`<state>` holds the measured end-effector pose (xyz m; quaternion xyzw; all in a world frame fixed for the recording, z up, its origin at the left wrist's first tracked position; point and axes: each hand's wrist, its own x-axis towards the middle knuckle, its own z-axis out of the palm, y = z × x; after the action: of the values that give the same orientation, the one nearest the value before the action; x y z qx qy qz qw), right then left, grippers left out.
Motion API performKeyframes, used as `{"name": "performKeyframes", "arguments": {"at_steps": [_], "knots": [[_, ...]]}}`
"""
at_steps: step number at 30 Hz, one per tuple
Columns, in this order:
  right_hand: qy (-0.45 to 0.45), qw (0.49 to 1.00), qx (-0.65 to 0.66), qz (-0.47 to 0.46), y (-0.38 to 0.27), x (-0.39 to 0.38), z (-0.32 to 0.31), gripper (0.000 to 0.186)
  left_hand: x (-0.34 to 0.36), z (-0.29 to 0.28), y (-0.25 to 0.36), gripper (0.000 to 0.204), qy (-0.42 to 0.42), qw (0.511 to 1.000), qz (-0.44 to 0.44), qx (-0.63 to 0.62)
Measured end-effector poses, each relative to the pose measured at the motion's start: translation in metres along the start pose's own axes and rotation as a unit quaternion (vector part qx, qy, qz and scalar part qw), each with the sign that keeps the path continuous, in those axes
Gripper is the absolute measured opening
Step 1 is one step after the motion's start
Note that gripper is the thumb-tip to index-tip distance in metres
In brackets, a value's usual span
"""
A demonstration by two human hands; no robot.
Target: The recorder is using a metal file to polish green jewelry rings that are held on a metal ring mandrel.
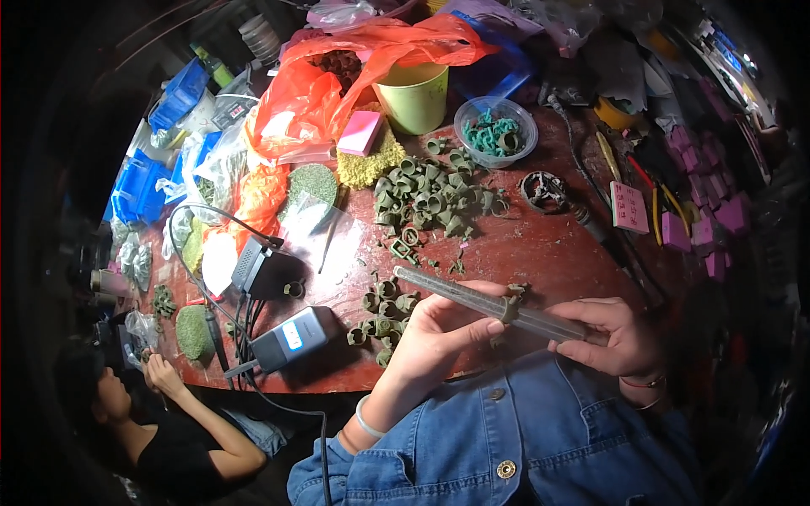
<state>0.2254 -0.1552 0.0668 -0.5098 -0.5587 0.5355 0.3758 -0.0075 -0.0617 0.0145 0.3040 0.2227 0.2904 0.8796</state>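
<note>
A long, tapered grey ring mandrel [451, 289] lies slantwise across my front, its thin end pointing up and left. Around it sits a dull green ring [511, 305] with a bulky top. My left hand [434, 333] pinches this ring, thumb in front and fingers partly hidden behind the mandrel. The thick end of the mandrel is gripped by my right hand [609, 336]. Just left of my left hand stand several similar green rings [384, 308]. A larger heap of green rings [434, 194] lies farther off on the red table [540, 244].
A clear tub [527, 143] with teal pieces and a yellow-green bucket [413, 101] stand at the back. A black boxy device [291, 341] with cables sits at left. Pliers [671, 198] and pink blocks [700, 232] lie right. Another person [173, 413] works at lower left.
</note>
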Motion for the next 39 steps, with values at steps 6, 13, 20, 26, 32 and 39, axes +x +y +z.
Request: {"name": "performKeyframes", "arguments": {"at_steps": [6,13,20,26,32,39], "knots": [[-0.01,1.0,-0.007,-0.006,0.002,0.003,0.0,0.036,0.0,-0.003,-0.002,0.036,0.009,1.0,-0.001,0.013],[-0.002,1.0,0.004,-0.003,0.003,0.005,0.002,0.035,0.001,-0.006,-0.004,0.039,0.016,1.0,-0.009,0.002],[-0.009,1.0,-0.003,-0.001,0.003,0.007,0.003,0.035,0.001,-0.005,-0.002,0.039,0.024,1.0,-0.008,-0.01],[-0.008,1.0,-0.011,-0.005,0.003,0.009,0.006,0.035,0.001,-0.004,-0.002,0.039,0.033,0.999,-0.006,-0.019],[-0.014,1.0,-0.007,0.006,0.004,0.008,0.005,0.036,0.004,-0.006,-0.004,0.039,0.022,0.999,0.003,-0.043],[-0.033,0.984,0.144,0.101,-0.006,-0.004,-0.005,0.037,0.004,-0.003,-0.01,0.039,-0.018,1.0,0.015,0.016]]}}
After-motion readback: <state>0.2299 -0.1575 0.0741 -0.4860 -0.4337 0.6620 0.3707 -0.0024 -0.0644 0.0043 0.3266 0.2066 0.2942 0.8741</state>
